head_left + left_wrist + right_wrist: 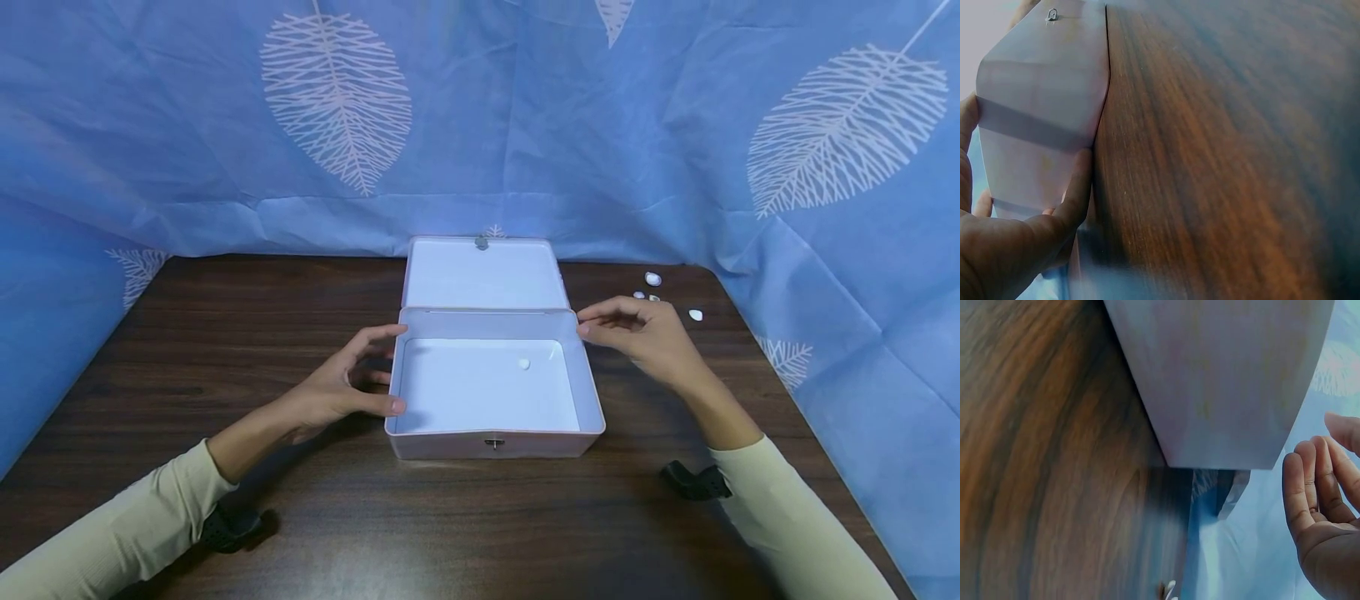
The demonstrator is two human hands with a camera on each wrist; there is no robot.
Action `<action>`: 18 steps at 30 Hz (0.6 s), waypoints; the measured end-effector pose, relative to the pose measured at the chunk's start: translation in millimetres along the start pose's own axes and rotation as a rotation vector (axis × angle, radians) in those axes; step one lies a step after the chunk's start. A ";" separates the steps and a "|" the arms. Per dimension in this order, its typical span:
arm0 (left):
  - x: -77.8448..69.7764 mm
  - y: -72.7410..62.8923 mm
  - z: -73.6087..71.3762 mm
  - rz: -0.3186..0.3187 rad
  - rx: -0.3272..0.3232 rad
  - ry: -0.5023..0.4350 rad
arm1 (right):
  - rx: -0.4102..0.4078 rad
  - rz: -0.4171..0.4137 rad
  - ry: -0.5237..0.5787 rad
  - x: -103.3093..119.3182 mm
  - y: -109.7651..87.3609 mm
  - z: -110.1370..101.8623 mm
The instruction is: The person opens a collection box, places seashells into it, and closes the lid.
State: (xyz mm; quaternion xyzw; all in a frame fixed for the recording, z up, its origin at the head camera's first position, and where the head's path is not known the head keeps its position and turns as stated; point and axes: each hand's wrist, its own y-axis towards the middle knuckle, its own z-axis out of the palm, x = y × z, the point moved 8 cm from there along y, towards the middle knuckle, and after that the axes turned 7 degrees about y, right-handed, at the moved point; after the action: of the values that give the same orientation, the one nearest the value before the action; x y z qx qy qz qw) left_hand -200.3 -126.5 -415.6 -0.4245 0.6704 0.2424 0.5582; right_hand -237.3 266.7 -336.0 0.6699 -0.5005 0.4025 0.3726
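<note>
A pale metal box stands on the table with its lid tipped back. One small white pebble-like piece lies on its floor, toward the right. Against the box's left wall rests my left hand, thumb and fingers spread along the side and rim. In the left wrist view, fingertips lie on the box's outer wall. My right hand hovers at the back right corner, fingertips right at the rim. The right wrist view shows its fingers loosely bent, with nothing visible between them.
Several small white pieces lie on the dark wooden table at its back right, beyond my right hand. A blue leaf-patterned cloth hangs behind the table. Black straps sit at both wrists.
</note>
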 end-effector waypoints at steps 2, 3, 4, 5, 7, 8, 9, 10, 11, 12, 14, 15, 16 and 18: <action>0.4 0.5 -0.2 -0.002 -0.001 0.001 | -0.007 -0.004 -0.015 -2.7 -0.5 -4.4; 0.5 0.7 -0.4 -0.003 -0.002 0.000 | -0.011 -0.004 -0.026 -4.5 -0.8 -6.6; 0.6 0.9 -0.5 -0.003 -0.002 0.002 | -0.015 -0.001 -0.037 -6.4 -1.3 -8.8; 0.6 1.0 -0.6 -0.004 -0.003 0.002 | -0.017 0.004 -0.045 -8.6 -1.8 -10.8; 0.4 1.2 -0.8 -0.006 -0.005 0.002 | -0.021 0.014 -0.061 -13.3 -2.4 -14.5; 0.3 1.2 -1.1 -0.007 -0.006 0.003 | -0.021 0.020 -0.067 -15.6 -2.8 -16.1; 0.4 1.1 -1.4 -0.009 -0.007 0.006 | -0.020 0.024 -0.069 -17.6 -3.0 -17.4; 0.3 1.1 -1.6 -0.010 -0.008 0.007 | -0.019 0.027 -0.071 -19.3 -3.3 -18.5; 0.3 1.0 -1.8 -0.011 -0.010 0.008 | -0.018 0.031 -0.072 -21.1 -3.5 -19.5; 0.4 1.0 -1.8 -0.010 -0.010 0.009 | -0.017 0.033 -0.071 -22.6 -3.7 -20.5; 0.6 0.8 -1.8 -0.010 -0.009 0.010 | -0.015 0.035 -0.067 -24.5 -4.2 -21.7; 0.6 0.8 -1.7 -0.010 -0.008 0.010 | -0.013 0.035 -0.064 -25.3 -4.3 -22.2; 0.6 0.7 -1.5 -0.008 -0.007 0.009 | -0.012 0.037 -0.061 -25.8 -4.5 -22.5; 0.6 0.7 -1.4 -0.007 -0.006 0.008 | -0.011 0.038 -0.054 -26.5 -4.9 -23.1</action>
State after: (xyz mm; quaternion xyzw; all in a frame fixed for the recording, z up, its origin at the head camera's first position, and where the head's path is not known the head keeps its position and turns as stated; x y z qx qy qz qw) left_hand -201.6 -127.4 -415.9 -0.4293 0.6705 0.2408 0.5550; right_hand -241.0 298.4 -351.4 0.6689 -0.5250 0.3885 0.3549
